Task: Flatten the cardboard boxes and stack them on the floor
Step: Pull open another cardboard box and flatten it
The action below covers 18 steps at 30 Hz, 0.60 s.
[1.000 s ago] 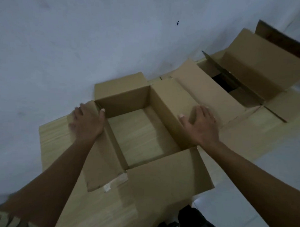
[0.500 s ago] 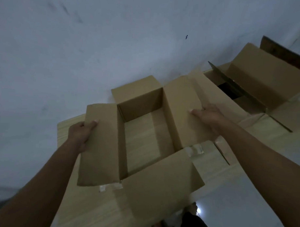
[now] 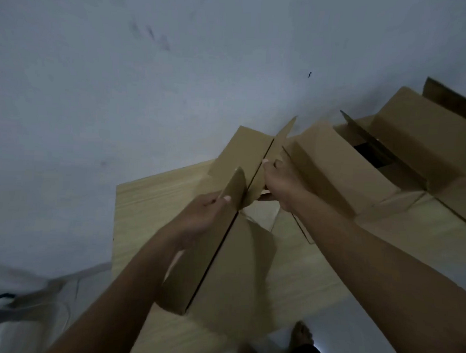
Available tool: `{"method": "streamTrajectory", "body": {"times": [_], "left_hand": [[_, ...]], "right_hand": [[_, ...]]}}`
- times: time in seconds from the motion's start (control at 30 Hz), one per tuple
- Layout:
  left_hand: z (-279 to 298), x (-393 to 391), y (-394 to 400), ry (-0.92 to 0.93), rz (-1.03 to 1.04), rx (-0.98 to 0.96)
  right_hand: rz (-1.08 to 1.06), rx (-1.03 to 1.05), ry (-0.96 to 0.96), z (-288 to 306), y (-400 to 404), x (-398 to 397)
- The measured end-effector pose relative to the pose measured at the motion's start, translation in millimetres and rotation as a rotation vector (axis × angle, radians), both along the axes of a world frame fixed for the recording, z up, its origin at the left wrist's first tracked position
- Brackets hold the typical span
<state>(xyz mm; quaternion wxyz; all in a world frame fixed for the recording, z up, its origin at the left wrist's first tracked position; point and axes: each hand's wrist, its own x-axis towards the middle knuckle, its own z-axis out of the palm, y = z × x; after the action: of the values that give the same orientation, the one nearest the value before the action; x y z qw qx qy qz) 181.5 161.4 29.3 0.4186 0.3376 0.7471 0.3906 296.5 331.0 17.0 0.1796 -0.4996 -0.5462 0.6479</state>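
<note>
I hold a brown cardboard box point(image 3: 231, 268) above the wooden table point(image 3: 152, 197), and it is squeezed almost flat, its two long sides nearly touching along a dark slit. My left hand point(image 3: 201, 217) grips its left panel near the top edge, thumb over the rim. My right hand point(image 3: 282, 183) presses the right panel from the other side, fingers curled on the cardboard. A second open box point(image 3: 423, 146) stands on the table at the right, flaps spread.
A pale wall point(image 3: 177, 68) runs behind the table. The white floor point(image 3: 366, 334) shows at the bottom right, with my feet point(image 3: 301, 334) on it. A blurred grey object point(image 3: 24, 301) lies at the lower left.
The box was open and square on the table; both hands have lifted it and pushed its sides together, so it has collapsed to a narrow, nearly flat shape.
</note>
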Motion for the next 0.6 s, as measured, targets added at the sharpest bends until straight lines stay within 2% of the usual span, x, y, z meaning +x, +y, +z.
{"method": "streamTrajectory", "body": {"times": [0.1, 0.17, 0.27, 0.33, 0.37, 0.5, 0.6], "left_hand": [[-3.0, 31.9, 3.5, 0.032, -0.027, 0.075], [-5.8, 41.9, 6.8, -0.047, -0.058, 0.06], [-17.6, 41.0, 6.7, -0.297, -0.132, -0.047], [-26.8, 39.4, 5.0, -0.49, -0.036, -0.037], [-30.0, 38.9, 4.9, -0.489, 0.041, -0.019], [-52.7, 32.1, -0.1, -0.065, 0.374, -0.111], [-83.7, 28.7, -10.4, -0.043, 0.438, -0.237]], "right_hand": [[0.098, -0.053, -0.027, 1.5, -14.8, -7.4], [0.126, -0.024, -0.082, 0.0, -19.0, -6.6], [0.04, -0.005, -0.067, -8.9, -13.2, 3.5], [0.004, -0.022, -0.079, -15.6, -4.5, 18.4], [-0.005, -0.016, -0.091, -19.6, 0.2, 28.5], [-0.019, -0.005, 0.033, -26.1, 11.0, 68.9], [0.042, -0.151, 0.285, -24.7, 17.8, 95.2]]}}
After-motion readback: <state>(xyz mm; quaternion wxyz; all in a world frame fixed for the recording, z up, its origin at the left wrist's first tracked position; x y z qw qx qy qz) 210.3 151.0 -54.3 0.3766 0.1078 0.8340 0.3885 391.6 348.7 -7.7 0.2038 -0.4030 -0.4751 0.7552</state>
